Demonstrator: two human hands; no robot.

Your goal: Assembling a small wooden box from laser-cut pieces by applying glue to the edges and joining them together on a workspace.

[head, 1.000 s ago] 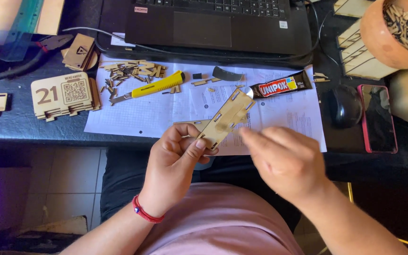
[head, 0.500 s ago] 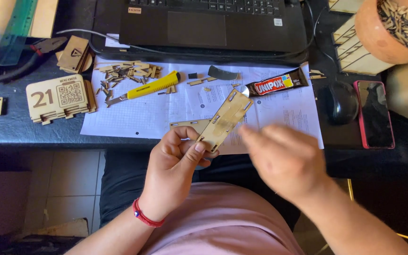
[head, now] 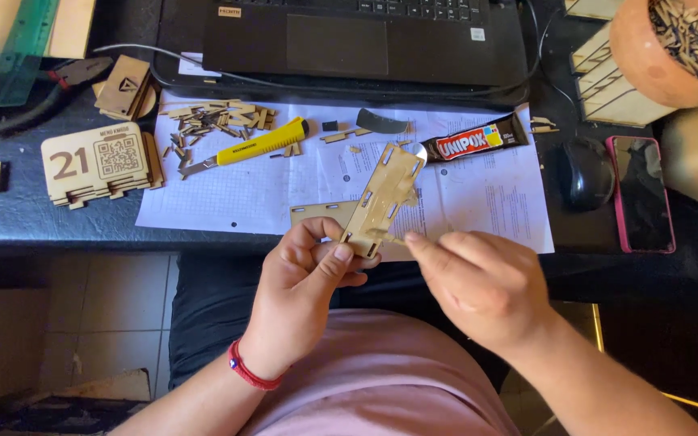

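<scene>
Just over the near edge of the desk (head: 18,218), above the person's lap, the left hand (head: 304,287) holds a slotted wooden panel (head: 385,198) by its near end, thumb and fingers (head: 341,254) pinched closed around it. The panel tilts up and away to the right, its far tip close to the cap of a dark glue tube (head: 478,141). The right hand (head: 482,282) sits just beside it, fingers narrowed to a point whose tip touches a small tab at the panel's near end; whether anything is pinched between them I cannot tell. A red band (head: 248,371) circles the left wrist.

Beneath the work lie white printed sheets (head: 228,194) spread over the desk. On them, far left, rests a yellow utility knife (head: 248,149) beside a scatter of small wooden offcuts (head: 212,117). Further left sits a stack of wooden plaques (head: 98,165). A laptop (head: 365,36) stands at the far side. To the right are a black mouse (head: 583,173), a phone in a pink case (head: 640,194), and a terracotta bowl (head: 648,60) of wooden bits.
</scene>
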